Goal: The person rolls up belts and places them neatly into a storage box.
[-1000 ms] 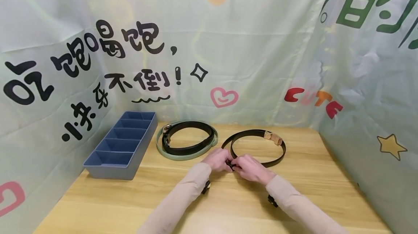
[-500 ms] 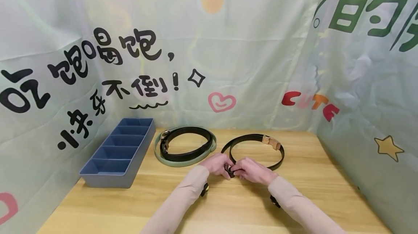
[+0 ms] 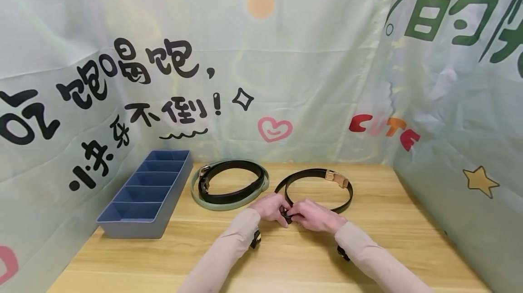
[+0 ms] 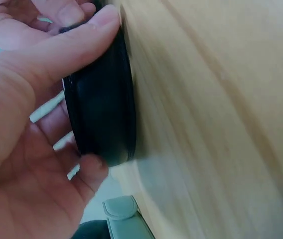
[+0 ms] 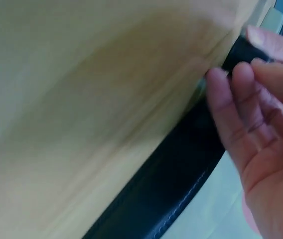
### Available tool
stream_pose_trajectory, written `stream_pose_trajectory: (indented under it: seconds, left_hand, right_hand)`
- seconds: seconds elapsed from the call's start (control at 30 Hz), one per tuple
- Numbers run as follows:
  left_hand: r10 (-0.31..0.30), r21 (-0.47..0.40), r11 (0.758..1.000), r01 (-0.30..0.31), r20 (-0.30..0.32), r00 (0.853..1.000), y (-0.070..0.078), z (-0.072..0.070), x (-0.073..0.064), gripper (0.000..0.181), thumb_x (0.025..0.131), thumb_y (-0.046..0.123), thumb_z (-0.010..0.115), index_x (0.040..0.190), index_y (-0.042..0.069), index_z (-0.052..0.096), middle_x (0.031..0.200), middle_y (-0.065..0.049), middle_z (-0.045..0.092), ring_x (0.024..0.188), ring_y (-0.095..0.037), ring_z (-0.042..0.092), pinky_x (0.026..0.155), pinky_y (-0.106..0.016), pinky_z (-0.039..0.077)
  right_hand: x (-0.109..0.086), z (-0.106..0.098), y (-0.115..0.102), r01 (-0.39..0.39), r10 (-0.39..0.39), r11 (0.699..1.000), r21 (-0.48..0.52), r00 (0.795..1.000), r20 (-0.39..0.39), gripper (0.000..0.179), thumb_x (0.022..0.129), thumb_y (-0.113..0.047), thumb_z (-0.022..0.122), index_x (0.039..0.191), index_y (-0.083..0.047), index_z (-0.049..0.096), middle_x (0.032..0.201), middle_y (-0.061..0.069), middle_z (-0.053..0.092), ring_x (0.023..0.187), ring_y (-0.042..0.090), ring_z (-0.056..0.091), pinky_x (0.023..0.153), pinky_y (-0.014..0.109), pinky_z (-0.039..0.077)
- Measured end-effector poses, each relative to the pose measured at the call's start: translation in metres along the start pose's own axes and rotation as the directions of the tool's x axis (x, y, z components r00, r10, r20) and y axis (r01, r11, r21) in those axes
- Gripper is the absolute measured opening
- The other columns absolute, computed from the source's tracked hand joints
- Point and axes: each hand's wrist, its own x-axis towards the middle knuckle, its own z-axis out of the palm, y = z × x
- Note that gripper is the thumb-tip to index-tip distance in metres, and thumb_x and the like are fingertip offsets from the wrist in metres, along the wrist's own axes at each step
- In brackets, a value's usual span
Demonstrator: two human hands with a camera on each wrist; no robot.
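Observation:
A black leather belt [image 3: 306, 173] with a rose-gold buckle [image 3: 337, 178] stands on edge in a loop on the wooden table. At the loop's near left side, my left hand [image 3: 269, 206] grips a curled stretch of it. In the left wrist view, the thumb presses across the black strap [image 4: 101, 114], with fingers behind it. Close against the left hand, my right hand [image 3: 314, 216] pinches the belt at the same spot. The right wrist view shows the fingertips [image 5: 218, 77] over the strap, whose pale stitching runs along one edge. The piece between the fingertips is mostly hidden.
Left of the hands lie a coiled black belt [image 3: 229, 199] and a mint-green belt [image 3: 222, 207] around it. A blue-grey tray [image 3: 169, 206] with several compartments stands at the table's left. Printed fabric walls [image 3: 323, 79] close off the back and sides.
The head view has tilted and shifted slightly, so the scene sits lower. My fingers have shifted a little on the belt, and a small black curl shows below them; both hands stay together there.

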Motion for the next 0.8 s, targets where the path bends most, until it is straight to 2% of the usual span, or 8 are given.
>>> stream_pose_trajectory:
  seconds: [0.17,0.3,0.4,0.5,0.6,0.7,0.8]
  left_hand:
    - [-0.060,0.005,0.998,0.061,-0.052,0.997,0.003,0.001,-0.001,0.028,0.065,0.027,0.092,0.089,0.024,0.079,0.070,0.016,0.068,0.062,0.004,0.052,0.061,-0.013,0.042]
    - [-0.068,0.013,0.997,0.069,-0.065,0.996,0.006,0.002,-0.003,0.027,0.065,0.028,0.092,0.088,0.024,0.079,0.066,0.016,0.066,0.061,0.002,0.051,0.060,-0.014,0.041]
    - [-0.032,0.033,0.999,0.034,-0.042,0.999,0.004,0.003,-0.005,0.026,0.068,0.027,0.090,0.090,0.024,0.078,0.064,0.015,0.064,0.066,0.001,0.052,0.066,-0.014,0.041]
    - [0.039,0.089,0.995,-0.038,-0.014,0.999,0.001,0.002,-0.007,0.031,0.071,0.026,0.088,0.100,0.026,0.077,0.069,0.015,0.065,0.077,-0.001,0.054,0.075,-0.016,0.041]
    - [0.098,0.127,0.987,-0.098,0.002,0.995,-0.003,-0.001,-0.007,0.036,0.073,0.026,0.086,0.107,0.028,0.075,0.078,0.014,0.066,0.084,-0.003,0.055,0.077,-0.016,0.041]
    - [0.132,0.118,0.984,-0.131,-0.003,0.991,-0.006,-0.003,-0.006,0.035,0.072,0.025,0.086,0.105,0.027,0.076,0.090,0.010,0.068,0.088,-0.005,0.059,0.077,-0.015,0.043]
    - [0.151,0.124,0.982,-0.145,-0.037,0.988,-0.006,-0.004,-0.004,0.032,0.070,0.027,0.087,0.100,0.025,0.077,0.104,0.008,0.066,0.098,-0.008,0.059,0.085,-0.017,0.044]
  right_hand:
    - [0.004,0.001,-0.008,-0.015,0.014,0.999,-0.033,1.000,-0.013,0.016,0.090,0.000,0.062,0.091,-0.013,0.071,0.084,-0.001,0.069,0.071,0.002,0.054,0.065,0.019,0.047]
    - [0.005,0.002,-0.007,-0.029,0.029,1.000,-0.008,1.000,-0.012,0.015,0.091,-0.001,0.064,0.087,-0.014,0.071,0.081,-0.003,0.068,0.068,0.000,0.053,0.063,0.016,0.045]
    - [0.005,0.003,-0.004,-0.009,0.009,1.000,0.010,1.000,-0.004,0.016,0.092,-0.001,0.064,0.087,-0.014,0.071,0.079,-0.003,0.068,0.067,0.001,0.053,0.062,0.016,0.045]
    - [0.003,0.003,0.001,0.004,-0.005,0.999,0.037,1.000,0.016,0.014,0.093,-0.003,0.062,0.090,-0.014,0.070,0.080,-0.002,0.068,0.066,0.000,0.055,0.060,0.014,0.046]
    - [0.002,0.002,0.005,-0.004,0.001,0.996,0.084,0.999,0.044,0.014,0.095,-0.004,0.061,0.093,-0.013,0.070,0.082,0.000,0.066,0.064,-0.001,0.058,0.057,0.014,0.047]
    - [0.001,0.001,0.008,0.004,-0.012,0.993,0.116,0.998,0.061,0.016,0.095,-0.003,0.060,0.099,-0.013,0.071,0.084,0.001,0.066,0.065,0.002,0.061,0.058,0.014,0.049]
    - [0.001,-0.001,0.009,0.046,-0.049,0.995,0.085,0.998,0.038,0.018,0.094,-0.003,0.061,0.104,-0.013,0.072,0.089,0.002,0.069,0.072,0.005,0.064,0.064,0.016,0.051]
